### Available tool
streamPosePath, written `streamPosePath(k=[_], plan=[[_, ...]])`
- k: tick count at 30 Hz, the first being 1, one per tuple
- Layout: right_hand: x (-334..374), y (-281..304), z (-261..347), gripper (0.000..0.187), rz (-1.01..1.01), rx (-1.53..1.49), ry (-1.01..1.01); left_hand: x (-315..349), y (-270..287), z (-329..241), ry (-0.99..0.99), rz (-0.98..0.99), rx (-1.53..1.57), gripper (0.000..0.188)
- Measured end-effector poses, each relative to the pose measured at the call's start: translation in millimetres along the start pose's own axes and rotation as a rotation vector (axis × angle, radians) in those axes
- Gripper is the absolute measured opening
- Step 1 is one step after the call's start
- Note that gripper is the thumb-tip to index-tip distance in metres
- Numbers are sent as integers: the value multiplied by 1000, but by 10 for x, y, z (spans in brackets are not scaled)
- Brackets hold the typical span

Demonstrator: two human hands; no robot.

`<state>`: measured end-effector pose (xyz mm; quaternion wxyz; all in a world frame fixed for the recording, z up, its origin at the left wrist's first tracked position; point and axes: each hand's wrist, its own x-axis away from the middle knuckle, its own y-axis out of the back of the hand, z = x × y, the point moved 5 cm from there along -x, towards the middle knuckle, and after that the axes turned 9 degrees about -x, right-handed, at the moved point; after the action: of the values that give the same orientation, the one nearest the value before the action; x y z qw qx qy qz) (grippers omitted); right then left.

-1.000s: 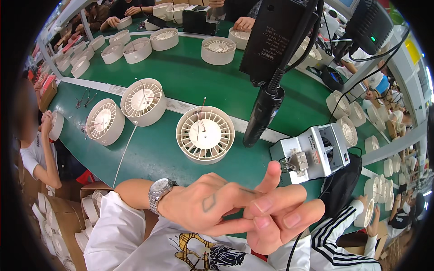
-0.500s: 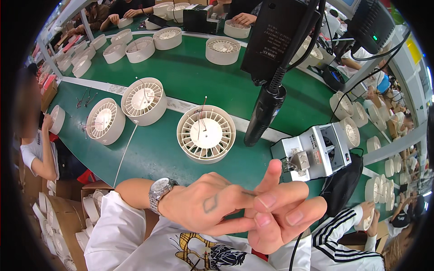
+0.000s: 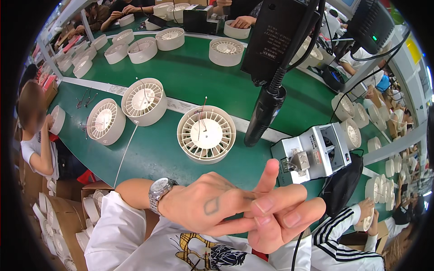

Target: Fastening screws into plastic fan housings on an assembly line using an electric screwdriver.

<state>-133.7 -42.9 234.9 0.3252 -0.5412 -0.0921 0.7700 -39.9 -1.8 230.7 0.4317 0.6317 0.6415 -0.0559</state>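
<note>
My left hand point(image 3: 212, 204), with a metal watch on its wrist, reaches across to the right in front of my chest. Its fingers are bent and meet those of my right hand point(image 3: 285, 219). One finger points up while the others curl and overlap, and anything between them is hidden. Beyond the hands, a round white fan housing point(image 3: 206, 134) stands on the green bench, its slotted face up and thin wires rising from it. Neither hand touches it. A grey-and-black boxy device point(image 3: 312, 153) with a metal fitting sits just past my right fingers.
Two more white housings point(image 3: 143, 101) point(image 3: 106, 121) stand to the left, near loose wires point(image 3: 86, 97). A black electric screwdriver point(image 3: 266, 115) hangs over the bench. Beyond a pale rail, several housings rest on a green belt point(image 3: 190, 67). Co-workers sit left, right and across.
The housings on the far green belt have shifted slightly to the right. At the left, the co-worker's head has moved into fuller view. My hands stay joined, almost unmoved.
</note>
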Motion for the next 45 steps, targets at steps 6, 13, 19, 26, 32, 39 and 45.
streamPosePath(k=[6,13,19,26,32,39,45], plan=[[30,-15,2,30,-2,-8,3,-1,7,-10,-37,5,-11,16],[45,5,36,29,-56,96,-62,9,-17,5,-5,36,4,20],[57,10,25,29,-31,20,-39,62,-74,52,51,22,120,20],[57,1,16,29,-63,-20,-58,16,-14,4,46,43,59,22],[68,30,10,31,-45,2,-87,14,-11,-4,27,37,4,25],[109,51,10,33,4,6,-69,-11,9,-38,-51,-9,-18,28],[122,35,10,32,-16,-5,-50,0,7,-53,-109,-1,-49,36]])
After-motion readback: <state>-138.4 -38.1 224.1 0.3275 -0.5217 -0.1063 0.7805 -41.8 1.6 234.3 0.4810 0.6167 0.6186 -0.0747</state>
